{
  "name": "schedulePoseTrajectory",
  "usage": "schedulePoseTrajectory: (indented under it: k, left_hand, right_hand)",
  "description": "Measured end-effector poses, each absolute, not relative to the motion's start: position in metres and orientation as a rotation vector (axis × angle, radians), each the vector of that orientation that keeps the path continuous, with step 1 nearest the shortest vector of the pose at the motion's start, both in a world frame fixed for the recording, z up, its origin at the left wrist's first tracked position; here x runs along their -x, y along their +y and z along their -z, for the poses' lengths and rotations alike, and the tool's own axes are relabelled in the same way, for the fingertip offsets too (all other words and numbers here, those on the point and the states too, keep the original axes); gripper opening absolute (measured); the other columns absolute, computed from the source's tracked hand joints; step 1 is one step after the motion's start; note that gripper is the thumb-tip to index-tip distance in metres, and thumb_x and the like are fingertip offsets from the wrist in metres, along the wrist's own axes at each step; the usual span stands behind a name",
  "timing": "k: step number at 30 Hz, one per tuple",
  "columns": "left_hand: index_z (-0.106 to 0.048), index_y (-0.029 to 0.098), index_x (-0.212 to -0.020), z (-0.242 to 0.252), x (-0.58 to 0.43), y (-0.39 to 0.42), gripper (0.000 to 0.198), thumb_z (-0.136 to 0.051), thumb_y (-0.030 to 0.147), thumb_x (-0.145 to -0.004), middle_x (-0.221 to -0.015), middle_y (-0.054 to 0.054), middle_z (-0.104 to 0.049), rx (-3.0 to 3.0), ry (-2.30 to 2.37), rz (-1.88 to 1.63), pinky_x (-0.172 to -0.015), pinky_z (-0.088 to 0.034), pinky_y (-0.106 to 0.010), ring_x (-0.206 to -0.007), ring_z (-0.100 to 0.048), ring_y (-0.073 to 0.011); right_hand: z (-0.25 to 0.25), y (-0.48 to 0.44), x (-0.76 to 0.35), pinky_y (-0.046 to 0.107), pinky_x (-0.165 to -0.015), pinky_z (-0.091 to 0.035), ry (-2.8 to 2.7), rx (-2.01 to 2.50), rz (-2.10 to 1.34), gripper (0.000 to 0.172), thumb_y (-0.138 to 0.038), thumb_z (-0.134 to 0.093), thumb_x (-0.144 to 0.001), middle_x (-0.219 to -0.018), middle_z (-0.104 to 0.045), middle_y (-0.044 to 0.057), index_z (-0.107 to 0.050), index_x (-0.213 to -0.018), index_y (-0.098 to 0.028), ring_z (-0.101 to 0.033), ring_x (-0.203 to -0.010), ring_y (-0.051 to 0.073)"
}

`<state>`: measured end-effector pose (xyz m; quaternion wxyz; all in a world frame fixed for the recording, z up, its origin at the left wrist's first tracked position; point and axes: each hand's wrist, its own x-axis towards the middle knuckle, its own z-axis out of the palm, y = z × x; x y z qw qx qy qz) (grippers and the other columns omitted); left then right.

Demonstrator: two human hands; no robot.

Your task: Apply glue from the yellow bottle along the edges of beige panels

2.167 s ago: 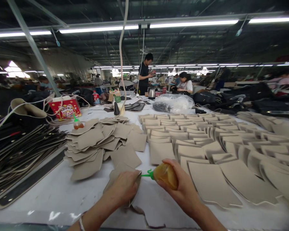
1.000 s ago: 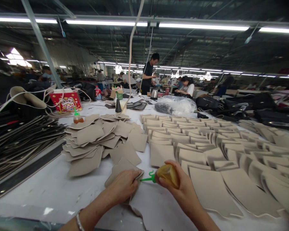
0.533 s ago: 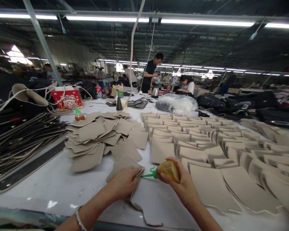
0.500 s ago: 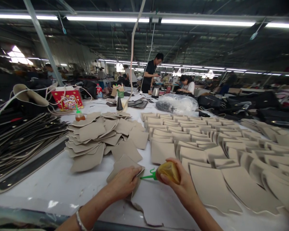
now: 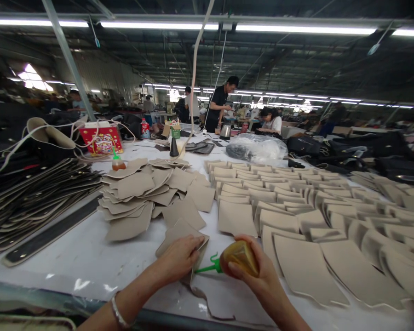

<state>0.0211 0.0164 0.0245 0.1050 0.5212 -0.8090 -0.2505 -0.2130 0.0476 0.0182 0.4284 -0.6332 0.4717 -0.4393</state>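
My left hand (image 5: 180,258) presses on a beige panel (image 5: 175,232), its fingers closed on a turned-up edge at the right. What lies under the palm is hidden. Gripped in my right hand (image 5: 260,271) is a squeeze bottle (image 5: 240,258) of amber liquid, tilted on its side. Its green nozzle points left, and the tip is at the panel's edge just below my left fingers. Whether liquid is coming out is too small to tell. Below the hands, a thin, wavy-edged piece (image 5: 210,305) lies on the white table (image 5: 89,257).
A loose heap of beige panels (image 5: 134,184) lies beyond my left hand. Rows of overlapping beige panels (image 5: 300,262) cover the right side. Dark strips (image 5: 37,202) are stacked at left. A second green-tipped bottle (image 5: 117,162) stands behind the heap. A co-worker (image 5: 219,105) stands across the table.
The nozzle tip has moved down and slightly left along the panel's edge, towards me. My left hand keeps its hold on the panel. The whole view has shifted a little.
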Motion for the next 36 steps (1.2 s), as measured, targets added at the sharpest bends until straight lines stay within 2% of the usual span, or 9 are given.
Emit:
schedulePoseTrajectory:
  k: [7, 12, 17, 24, 29, 36]
  left_hand:
    - [-0.051, 0.021, -0.132, -0.023, -0.023, 0.018, 0.044, -0.038, 0.026, -0.09, -0.111, -0.006, -0.063, -1.526, -2.354, 0.74, -0.096, -0.043, -0.033, -0.105, -0.058, -0.0213]
    - [-0.051, 0.021, -0.133, -0.021, -0.025, 0.019, 0.045, -0.038, 0.026, -0.09, -0.108, -0.006, -0.062, -1.524, -2.339, 0.75, -0.093, -0.044, -0.033, -0.103, -0.058, -0.0213]
    - [-0.052, 0.021, -0.131, -0.023, -0.022, 0.019, 0.044, -0.038, 0.025, -0.089, -0.107, -0.007, -0.063, -1.525, -2.352, 0.752, -0.093, -0.044, -0.034, -0.102, -0.059, -0.0216]
    - [-0.054, 0.021, -0.13, -0.014, -0.023, 0.012, 0.049, -0.039, 0.018, -0.084, -0.124, -0.003, -0.062, -1.472, -2.321, 0.762, -0.102, -0.041, -0.03, -0.113, -0.057, -0.0194]
    - [-0.054, 0.02, -0.131, -0.011, -0.023, 0.006, 0.051, -0.039, 0.016, -0.083, -0.128, -0.003, -0.06, -1.449, -2.308, 0.799, -0.105, -0.04, -0.031, -0.117, -0.056, -0.0194]
    - [-0.055, 0.019, -0.131, -0.012, -0.022, 0.006, 0.053, -0.04, 0.015, -0.081, -0.129, -0.003, -0.06, -1.458, -2.297, 0.816, -0.106, -0.039, -0.031, -0.118, -0.056, -0.0197]
  right_hand:
    - [-0.018, 0.054, 0.208, 0.029, -0.074, -0.041, 1.119, 1.492, 1.092, 0.054, -0.046, -0.071, -0.074, -0.092, -0.056, -0.001, -0.046, -0.116, -0.024, -0.053, -0.08, 0.019]
    - [-0.015, 0.056, 0.206, 0.03, -0.078, -0.041, 1.196, 1.515, 1.151, 0.053, -0.046, -0.071, -0.074, -0.102, -0.057, 0.001, -0.047, -0.116, -0.023, -0.054, -0.085, 0.02]
    - [-0.008, 0.05, 0.213, 0.029, -0.073, -0.044, 1.133, 1.535, 1.108, 0.052, -0.047, -0.07, -0.076, -0.095, -0.056, 0.0, -0.046, -0.117, -0.025, -0.054, -0.079, 0.018]
    - [-0.001, 0.036, 0.227, 0.034, -0.088, -0.041, 1.312, 1.654, 1.216, 0.054, -0.049, -0.07, -0.077, -0.112, -0.054, 0.005, -0.047, -0.118, -0.023, -0.055, -0.097, 0.024]
    - [0.002, 0.034, 0.227, 0.031, -0.076, -0.046, 1.201, 1.636, 1.14, 0.053, -0.052, -0.067, -0.079, -0.1, -0.056, 0.001, -0.045, -0.119, -0.024, -0.057, -0.084, 0.02]
    - [0.001, 0.021, 0.235, 0.036, -0.09, -0.042, 1.339, 1.689, 1.201, 0.055, -0.051, -0.067, -0.08, -0.114, -0.053, 0.006, -0.043, -0.121, -0.023, -0.054, -0.1, 0.023]
